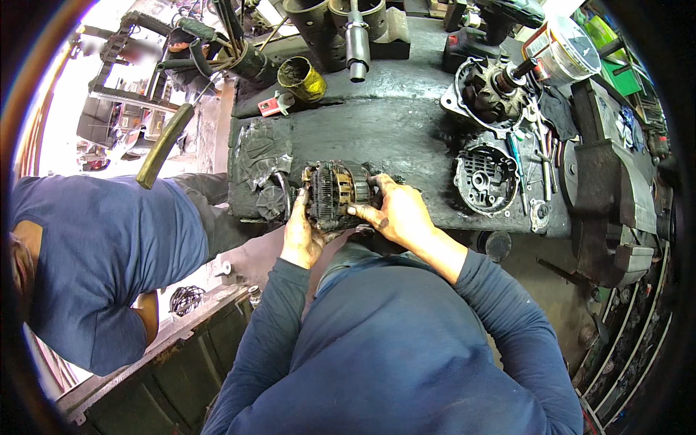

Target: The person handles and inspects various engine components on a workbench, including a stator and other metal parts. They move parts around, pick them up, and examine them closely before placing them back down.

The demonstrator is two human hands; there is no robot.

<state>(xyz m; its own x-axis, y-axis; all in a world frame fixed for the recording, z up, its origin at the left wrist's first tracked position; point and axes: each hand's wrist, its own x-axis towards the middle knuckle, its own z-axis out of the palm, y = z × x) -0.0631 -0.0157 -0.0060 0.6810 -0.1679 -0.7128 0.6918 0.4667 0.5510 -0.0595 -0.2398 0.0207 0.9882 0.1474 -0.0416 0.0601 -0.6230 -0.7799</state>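
A greasy alternator assembly (pixel 337 194), with dark fins, copper-coloured segments and a ridged cylinder, is held at the front edge of the dark workbench (pixel 362 119). My left hand (pixel 303 228) grips its left side, fingers wrapped round the finned end. My right hand (pixel 391 214) is closed on the right side, thumb and fingers against the metal. A dark crumpled piece with a curved metal bar (pixel 268 196) lies to the left. Right of my hands lies an open cast housing (pixel 484 177), and behind it another housing with a finned rotor and shaft (pixel 493 98).
A yellow can (pixel 301 80), small red box (pixel 270 106), metal cylinders (pixel 312 32) and tool holder (pixel 254 65) stand behind. Wrenches (pixel 544 159), a white bucket (pixel 562 47) and black casing (pixel 609 188) are rightward. A co-worker in blue (pixel 109 268) bends over at my left.
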